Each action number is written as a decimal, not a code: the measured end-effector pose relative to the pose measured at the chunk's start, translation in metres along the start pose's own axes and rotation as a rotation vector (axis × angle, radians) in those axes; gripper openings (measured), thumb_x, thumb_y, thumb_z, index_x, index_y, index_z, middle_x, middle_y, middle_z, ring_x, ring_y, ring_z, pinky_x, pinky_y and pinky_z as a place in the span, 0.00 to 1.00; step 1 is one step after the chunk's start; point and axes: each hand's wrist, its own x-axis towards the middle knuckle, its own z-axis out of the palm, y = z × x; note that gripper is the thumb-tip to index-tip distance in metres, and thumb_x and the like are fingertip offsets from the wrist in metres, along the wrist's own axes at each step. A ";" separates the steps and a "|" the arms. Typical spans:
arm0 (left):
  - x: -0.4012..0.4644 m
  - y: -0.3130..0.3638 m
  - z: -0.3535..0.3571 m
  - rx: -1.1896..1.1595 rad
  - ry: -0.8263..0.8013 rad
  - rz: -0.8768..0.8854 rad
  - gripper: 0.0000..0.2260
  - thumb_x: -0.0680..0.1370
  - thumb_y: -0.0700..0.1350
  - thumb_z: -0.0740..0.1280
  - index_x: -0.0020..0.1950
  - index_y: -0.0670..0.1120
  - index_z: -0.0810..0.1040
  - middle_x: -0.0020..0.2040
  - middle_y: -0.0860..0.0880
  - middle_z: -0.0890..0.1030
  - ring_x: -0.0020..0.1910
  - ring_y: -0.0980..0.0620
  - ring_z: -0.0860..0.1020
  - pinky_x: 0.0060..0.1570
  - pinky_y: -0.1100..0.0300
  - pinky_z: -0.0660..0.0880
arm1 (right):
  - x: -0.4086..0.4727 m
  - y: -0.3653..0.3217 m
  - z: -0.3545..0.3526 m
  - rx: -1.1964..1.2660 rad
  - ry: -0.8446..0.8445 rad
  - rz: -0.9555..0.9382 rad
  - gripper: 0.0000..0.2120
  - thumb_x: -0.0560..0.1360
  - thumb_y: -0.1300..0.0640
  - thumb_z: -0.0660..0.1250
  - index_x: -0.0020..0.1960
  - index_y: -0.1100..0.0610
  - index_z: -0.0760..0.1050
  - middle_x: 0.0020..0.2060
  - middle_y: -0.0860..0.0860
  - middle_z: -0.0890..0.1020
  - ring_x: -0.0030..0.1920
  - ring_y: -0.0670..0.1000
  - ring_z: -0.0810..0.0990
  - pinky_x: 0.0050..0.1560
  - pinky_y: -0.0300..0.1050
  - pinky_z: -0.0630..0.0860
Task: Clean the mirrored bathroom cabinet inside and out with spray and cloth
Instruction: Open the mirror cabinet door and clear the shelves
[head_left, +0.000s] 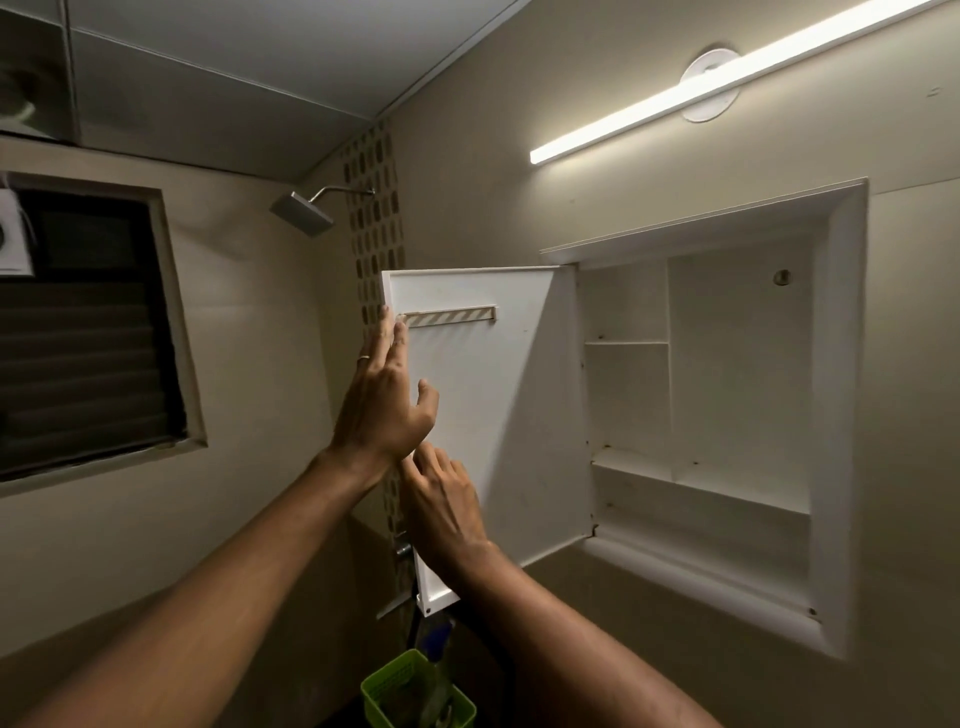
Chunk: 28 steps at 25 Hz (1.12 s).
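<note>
head view: cabinet door (493, 415) swung open leftward from the cabinet (727, 405); white inner face toward the camera, long axis vertical.
left hand (382, 400): fingers straight, laid along the door's free left edge, upper half; grasps nothing.
right hand (444, 504): lower on the same edge, fingers loosely bent against the panel; grasps nothing.
cloth, spray: neither in hand.
key relation: door panel lies right of both hands; left hand higher, right hand nearer the bottom corner.
green basket (415, 696): below the door.
</note>
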 end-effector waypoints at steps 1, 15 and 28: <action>0.002 -0.004 0.003 -0.025 -0.002 -0.018 0.35 0.78 0.45 0.66 0.82 0.39 0.58 0.84 0.43 0.52 0.81 0.44 0.58 0.76 0.53 0.63 | 0.004 -0.001 0.006 0.001 -0.023 0.004 0.28 0.71 0.69 0.66 0.71 0.60 0.71 0.50 0.57 0.77 0.46 0.58 0.76 0.44 0.51 0.73; -0.004 -0.044 0.017 -0.178 -0.137 -0.091 0.33 0.77 0.44 0.67 0.81 0.39 0.61 0.84 0.43 0.53 0.82 0.46 0.57 0.76 0.58 0.60 | 0.012 0.004 0.050 -0.035 -0.115 0.054 0.36 0.76 0.67 0.62 0.82 0.53 0.59 0.48 0.58 0.76 0.46 0.60 0.75 0.43 0.51 0.64; -0.046 -0.046 0.021 -0.249 -0.283 -0.198 0.33 0.76 0.46 0.64 0.82 0.43 0.62 0.84 0.46 0.56 0.80 0.46 0.62 0.75 0.46 0.68 | -0.011 0.004 0.062 0.003 -0.206 0.050 0.30 0.77 0.61 0.63 0.78 0.57 0.61 0.52 0.55 0.77 0.47 0.55 0.74 0.48 0.50 0.73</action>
